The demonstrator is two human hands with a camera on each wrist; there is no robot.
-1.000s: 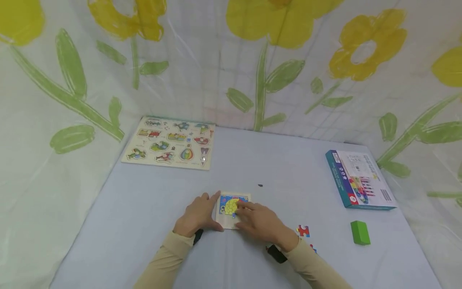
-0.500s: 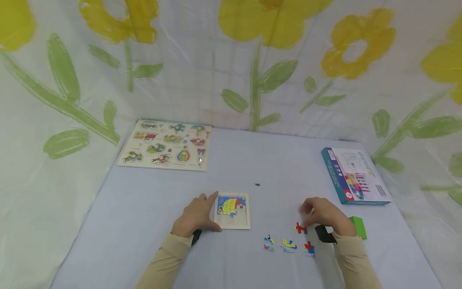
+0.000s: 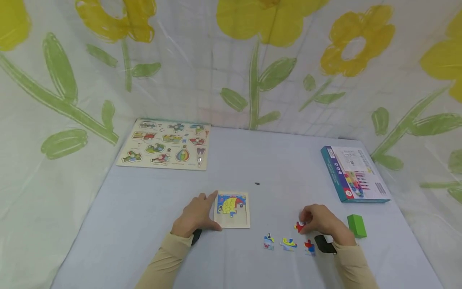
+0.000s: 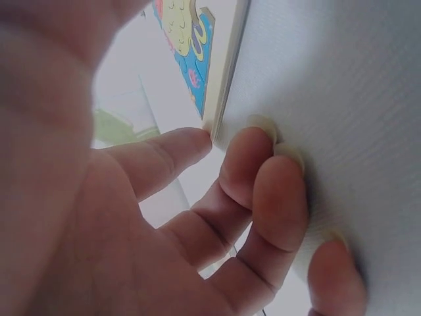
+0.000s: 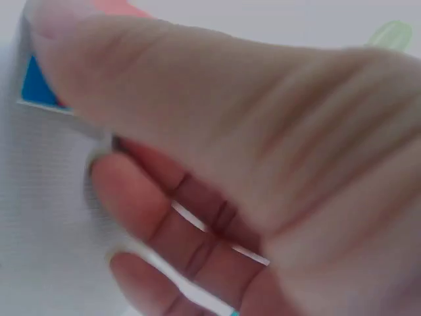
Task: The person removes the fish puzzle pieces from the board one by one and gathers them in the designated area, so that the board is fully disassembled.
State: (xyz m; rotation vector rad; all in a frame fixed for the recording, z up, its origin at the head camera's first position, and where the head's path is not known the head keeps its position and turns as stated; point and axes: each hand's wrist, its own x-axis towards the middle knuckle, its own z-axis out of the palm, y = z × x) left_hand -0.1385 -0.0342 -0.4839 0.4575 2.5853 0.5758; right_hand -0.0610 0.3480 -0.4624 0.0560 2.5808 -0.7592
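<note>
A small wooden jigsaw tray (image 3: pixel 242 222) lies on the table, its upper part filled with a yellow, red and blue picture. My left hand (image 3: pixel 193 216) rests at its left side, index finger and thumb spread toward the two left corners. In the left wrist view the index fingertip touches the corner of the tray frame (image 4: pixel 227 66), while the other fingers bend loosely on the tabletop. To the right, my right hand (image 3: pixel 321 220) pinches a red puzzle piece (image 3: pixel 299 226) between thumb and fingers. From the right wrist, the thumb hides most of that piece, leaving a blue corner (image 5: pixel 39 85) visible.
Loose puzzle pieces lie in front of the right hand: a blue-white one (image 3: pixel 268 242), a yellow one (image 3: pixel 289 244) and a red-blue one (image 3: pixel 309 247). A green block (image 3: pixel 357 226), a boxed set (image 3: pixel 361 176), a vehicle puzzle board (image 3: pixel 164 144) and a dark speck (image 3: pixel 257 183) surround them.
My right hand has left the tray, moved right to the loose pieces and taken hold of the red puzzle piece. My left hand stays at the tray's left edge.
</note>
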